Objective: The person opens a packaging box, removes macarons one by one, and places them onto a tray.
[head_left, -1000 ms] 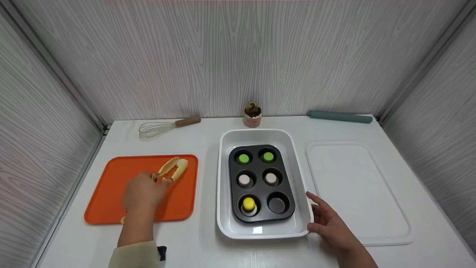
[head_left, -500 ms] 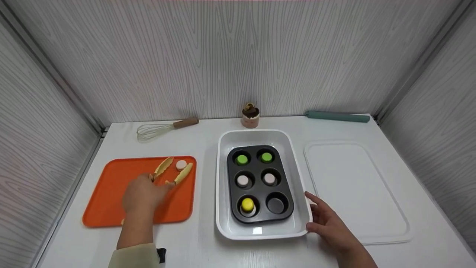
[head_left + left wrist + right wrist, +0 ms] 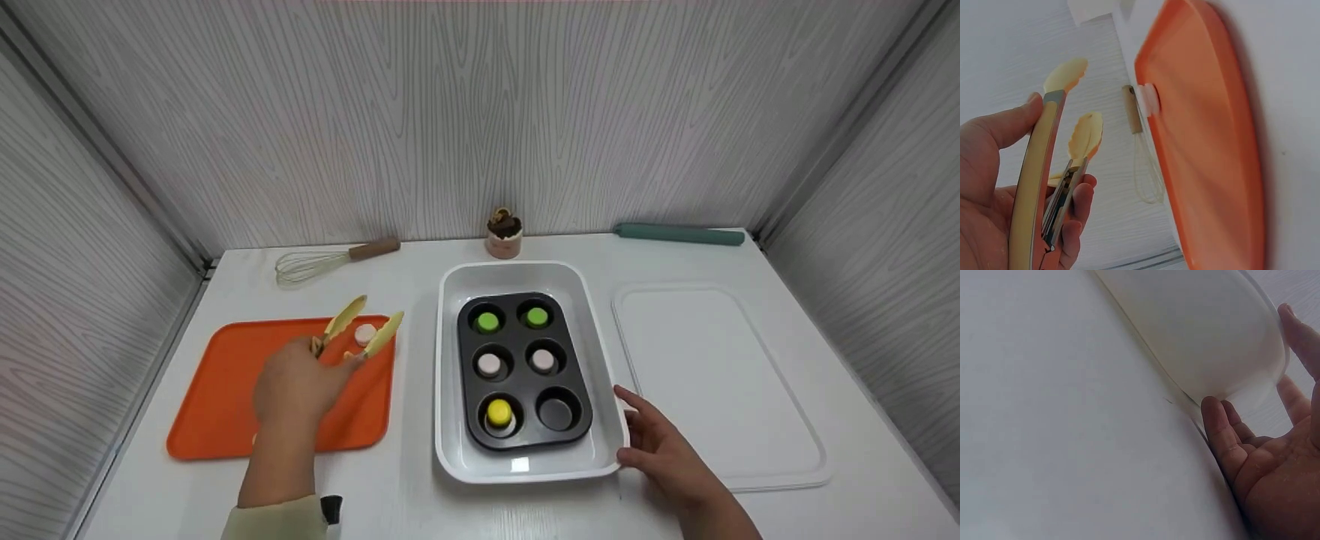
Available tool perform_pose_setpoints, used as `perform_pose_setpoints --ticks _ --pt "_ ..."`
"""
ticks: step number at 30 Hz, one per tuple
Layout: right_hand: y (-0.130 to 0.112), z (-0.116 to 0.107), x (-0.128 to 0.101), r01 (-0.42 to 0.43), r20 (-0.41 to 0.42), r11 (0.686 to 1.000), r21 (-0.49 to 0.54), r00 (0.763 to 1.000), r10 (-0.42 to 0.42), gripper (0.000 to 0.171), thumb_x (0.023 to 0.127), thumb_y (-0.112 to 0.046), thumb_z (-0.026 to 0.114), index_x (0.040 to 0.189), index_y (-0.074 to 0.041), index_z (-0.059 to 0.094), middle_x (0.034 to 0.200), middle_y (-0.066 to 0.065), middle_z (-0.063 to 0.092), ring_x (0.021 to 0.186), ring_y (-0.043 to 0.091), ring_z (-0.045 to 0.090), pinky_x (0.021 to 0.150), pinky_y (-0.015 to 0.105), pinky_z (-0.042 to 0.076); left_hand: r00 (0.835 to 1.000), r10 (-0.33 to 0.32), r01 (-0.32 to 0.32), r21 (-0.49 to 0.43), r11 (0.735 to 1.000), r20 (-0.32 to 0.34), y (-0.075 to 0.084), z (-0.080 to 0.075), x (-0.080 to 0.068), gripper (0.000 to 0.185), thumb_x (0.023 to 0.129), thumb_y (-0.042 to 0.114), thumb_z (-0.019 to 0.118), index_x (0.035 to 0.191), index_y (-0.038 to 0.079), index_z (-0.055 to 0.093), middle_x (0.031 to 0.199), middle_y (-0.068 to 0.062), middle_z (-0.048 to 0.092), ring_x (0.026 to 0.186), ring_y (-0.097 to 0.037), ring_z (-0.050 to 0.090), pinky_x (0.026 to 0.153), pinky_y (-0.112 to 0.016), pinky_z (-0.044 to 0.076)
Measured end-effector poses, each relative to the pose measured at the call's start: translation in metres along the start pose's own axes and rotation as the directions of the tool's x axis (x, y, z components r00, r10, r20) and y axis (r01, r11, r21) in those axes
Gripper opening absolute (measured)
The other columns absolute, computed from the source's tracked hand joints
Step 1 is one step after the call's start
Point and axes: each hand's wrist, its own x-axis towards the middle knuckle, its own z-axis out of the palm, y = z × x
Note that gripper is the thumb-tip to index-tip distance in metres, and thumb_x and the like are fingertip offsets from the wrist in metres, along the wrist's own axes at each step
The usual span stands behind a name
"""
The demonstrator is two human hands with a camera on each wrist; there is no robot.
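Head view: my left hand (image 3: 300, 386) gripped spread tongs (image 3: 384, 335), just shifted toward one o'clock; the pink disc (image 3: 365, 334) sat, seemingly uncaught, at two o'clock on the tray (image 3: 232, 375). My right hand (image 3: 664, 454) pinched the tub (image 3: 448, 375).

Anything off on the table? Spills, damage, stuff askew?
One possible oddity: in the near-left cup of the muffin pan, a pale patch shows below the yellow piece, unlike with the green pieces and pink pieces. Cup bottom or second piece, I can't tell. No spill or damage stands out.
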Motion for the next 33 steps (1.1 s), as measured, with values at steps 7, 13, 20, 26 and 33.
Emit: perform_pose_setpoints --ticks 7,13,20,26,33 --pt "-0.002 0.001 0.000 -0.010 -0.009 1.000 -0.016 1.000 0.010 0.084 0.097 0.007 0.070 0.167 -0.006 0.024 0.147 0.035 0.046 0.126 0.027 0.063 0.100 0.034 0.055 0.995 0.101 -0.101 -0.028 0.994 -0.013 0.032 -0.003 -0.013 0.073 0.089 0.053 0.082 0.135 -0.001 0.064 0.114 -0.017 0.071 0.092 -0.033 0.066 0.066 -0.040 0.053" --pt "-0.001 -0.001 0.000 -0.014 -0.008 1.000 -0.020 1.000 0.014 0.085 0.097 0.009 0.069 0.167 -0.006 0.022 0.149 0.036 0.044 0.128 0.027 0.062 0.100 0.034 0.055 0.985 0.173 -0.174 -0.029 0.984 -0.023 0.063 0.003 -0.028 0.071 0.088 0.047 0.083 0.140 0.002 0.064 0.122 -0.017 0.071 0.103 -0.036 0.067 0.077 -0.049 0.057" --pt "0.001 -0.002 -0.001 0.022 0.025 1.000 0.012 0.999 -0.023 0.083 0.097 0.013 0.064 0.167 -0.007 0.023 0.147 0.032 0.046 0.126 0.026 0.062 0.099 0.034 0.055 0.962 0.272 -0.272 -0.014 0.962 -0.019 0.102 0.017 -0.039 0.063 0.085 0.045 0.085 0.133 0.006 0.070 0.111 -0.010 0.075 0.093 -0.029 0.069 0.072 -0.047 0.056" --pt "0.003 -0.002 -0.002 -0.009 0.008 1.000 -0.004 1.000 0.009 0.085 0.097 0.012 0.065 0.168 -0.006 0.021 0.151 0.034 0.042 0.129 0.025 0.061 0.102 0.035 0.054 0.945 0.326 -0.326 0.000 0.945 0.023 0.132 0.028 -0.042 0.062 0.085 0.047 0.085 0.130 0.007 0.071 0.111 -0.010 0.075 0.092 -0.027 0.068 0.073 -0.045 0.056" --pt "0.003 -0.003 -0.001 -0.056 -0.030 0.998 -0.005 0.998 0.056 0.088 0.096 0.010 0.069 0.167 -0.003 0.017 0.152 0.036 0.041 0.129 0.026 0.061 0.102 0.036 0.054 0.932 0.358 -0.359 0.009 0.933 0.054 0.148 0.045 -0.044 0.049 0.084 0.046 0.086 0.115 0.011 0.073 0.097 -0.003 0.072 0.086 -0.024 0.066 0.072 -0.043 0.054"
